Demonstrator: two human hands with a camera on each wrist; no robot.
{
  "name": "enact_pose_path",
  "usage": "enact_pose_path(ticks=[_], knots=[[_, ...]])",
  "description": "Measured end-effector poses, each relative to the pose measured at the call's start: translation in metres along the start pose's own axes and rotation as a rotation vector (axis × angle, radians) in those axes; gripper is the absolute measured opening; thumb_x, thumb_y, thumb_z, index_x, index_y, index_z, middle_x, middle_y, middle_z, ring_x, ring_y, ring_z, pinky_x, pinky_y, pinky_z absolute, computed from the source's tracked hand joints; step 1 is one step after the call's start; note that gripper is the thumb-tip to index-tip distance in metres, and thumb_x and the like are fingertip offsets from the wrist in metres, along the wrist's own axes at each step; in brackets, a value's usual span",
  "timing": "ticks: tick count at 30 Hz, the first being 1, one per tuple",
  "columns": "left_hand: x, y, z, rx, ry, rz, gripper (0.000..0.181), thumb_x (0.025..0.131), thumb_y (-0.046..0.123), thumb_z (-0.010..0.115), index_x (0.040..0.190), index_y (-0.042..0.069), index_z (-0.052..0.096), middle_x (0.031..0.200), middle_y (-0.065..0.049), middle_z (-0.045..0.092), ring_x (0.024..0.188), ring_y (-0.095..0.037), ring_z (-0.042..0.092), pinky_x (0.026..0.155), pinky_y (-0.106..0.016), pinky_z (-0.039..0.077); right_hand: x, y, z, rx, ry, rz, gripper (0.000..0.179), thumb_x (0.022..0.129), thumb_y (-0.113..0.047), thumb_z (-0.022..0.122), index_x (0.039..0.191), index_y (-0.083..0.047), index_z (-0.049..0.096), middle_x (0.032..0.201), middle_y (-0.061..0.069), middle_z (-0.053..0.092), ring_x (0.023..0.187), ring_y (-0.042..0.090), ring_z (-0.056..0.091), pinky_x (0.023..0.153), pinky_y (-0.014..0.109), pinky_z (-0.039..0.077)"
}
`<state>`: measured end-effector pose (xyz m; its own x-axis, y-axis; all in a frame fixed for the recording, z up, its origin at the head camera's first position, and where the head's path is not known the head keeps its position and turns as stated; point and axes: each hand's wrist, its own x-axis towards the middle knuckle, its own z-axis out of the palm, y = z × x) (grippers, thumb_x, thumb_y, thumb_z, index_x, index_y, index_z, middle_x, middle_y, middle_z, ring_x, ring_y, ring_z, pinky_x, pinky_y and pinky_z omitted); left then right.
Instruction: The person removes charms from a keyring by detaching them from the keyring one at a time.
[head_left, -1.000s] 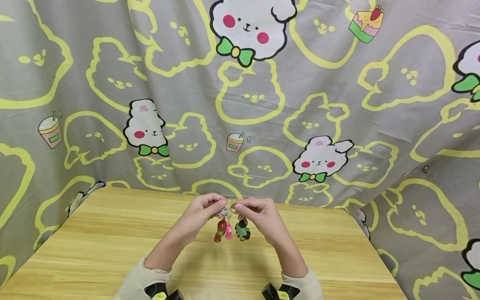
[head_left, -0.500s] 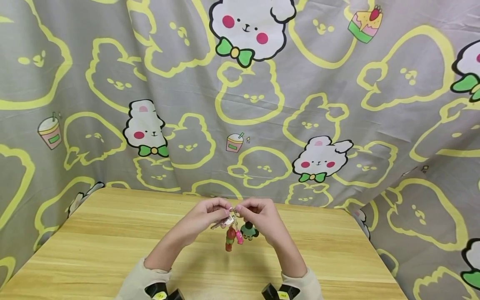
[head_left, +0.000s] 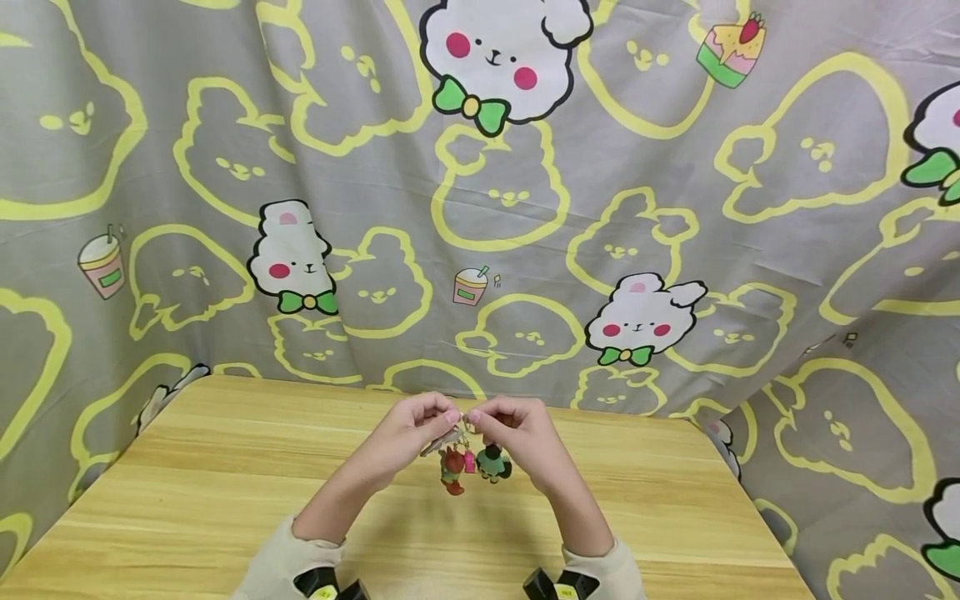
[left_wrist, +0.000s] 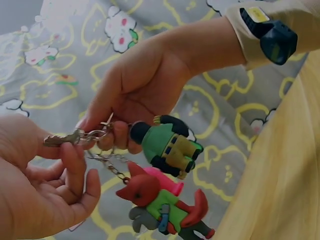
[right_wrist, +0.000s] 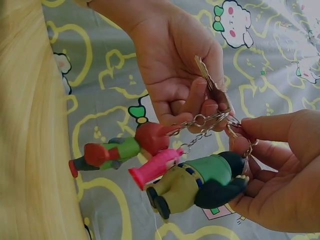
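My left hand (head_left: 405, 433) pinches a metal key (left_wrist: 62, 139) between thumb and fingers; its toothed blade shows in the right wrist view. Opposite it, my right hand (head_left: 522, 423) pinches the metal key ring (right_wrist: 234, 122), fingertips close to the left hand's. Short chains hang from the ring with three charms: a red fox figure (left_wrist: 162, 202) in a green top, a small pink figure (right_wrist: 156, 169) and a dark-headed figure (right_wrist: 200, 181) in green top and tan trousers. All dangle above the table between the hands. Fingers partly hide the ring.
A wooden table (head_left: 225, 483) lies beneath the hands. Behind it and at both sides hangs a grey curtain (head_left: 510, 275) with yellow outlines and white cartoon animals. Each beige sleeve carries a black wrist camera (head_left: 558, 583).
The charms swing right, then back left, and the fox figure has turned. The key came into clearer sight by the left fingers half a second ago. Both hands keep nearly the same place.
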<state>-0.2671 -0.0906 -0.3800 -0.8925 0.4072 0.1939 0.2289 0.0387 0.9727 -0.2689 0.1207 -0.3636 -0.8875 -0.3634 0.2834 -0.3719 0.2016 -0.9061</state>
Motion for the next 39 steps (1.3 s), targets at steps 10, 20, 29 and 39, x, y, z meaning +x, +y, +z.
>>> enact_pose_path(ticks=[10,20,29,39], knots=[[0.002,-0.001,0.008,-0.229,0.085,0.009,0.022,0.107,0.017,0.053,0.109,-0.005,0.057,0.084,0.006,0.059,0.080,-0.007,0.054,0.075,-0.022,0.047,0.001,0.002,0.001,0.001,0.014,-0.041,0.021,0.099,-0.017,0.068,0.098,0.001,0.079,0.085,0.022,0.067,0.072,0.012,0.062,0.067,0.027,0.056],[0.001,0.000,-0.006,-0.078,-0.073,-0.009,0.030,0.107,0.022,0.053,0.121,-0.005,0.059,0.099,-0.001,0.060,0.082,-0.011,0.055,0.082,-0.026,0.048,0.000,0.001,-0.001,0.004,0.026,-0.025,0.019,0.098,-0.016,0.069,0.097,0.001,0.079,0.087,0.019,0.067,0.071,0.012,0.057,0.065,0.024,0.050],[0.001,0.004,-0.014,0.051,-0.082,-0.019,0.027,0.105,0.023,0.058,0.116,-0.001,0.067,0.102,0.001,0.064,0.088,-0.013,0.057,0.080,-0.026,0.050,-0.001,0.000,-0.003,-0.063,-0.073,-0.069,0.017,0.098,-0.015,0.068,0.093,-0.003,0.079,0.080,0.013,0.063,0.064,0.008,0.050,0.056,0.022,0.043],[-0.001,0.005,-0.008,-0.069,-0.052,0.034,0.028,0.107,0.019,0.053,0.115,-0.007,0.062,0.092,0.001,0.058,0.083,-0.010,0.055,0.079,-0.025,0.048,0.000,0.000,0.000,-0.002,-0.024,-0.062,0.019,0.099,-0.018,0.068,0.099,-0.003,0.079,0.078,0.012,0.062,0.069,0.011,0.055,0.062,0.024,0.049]])
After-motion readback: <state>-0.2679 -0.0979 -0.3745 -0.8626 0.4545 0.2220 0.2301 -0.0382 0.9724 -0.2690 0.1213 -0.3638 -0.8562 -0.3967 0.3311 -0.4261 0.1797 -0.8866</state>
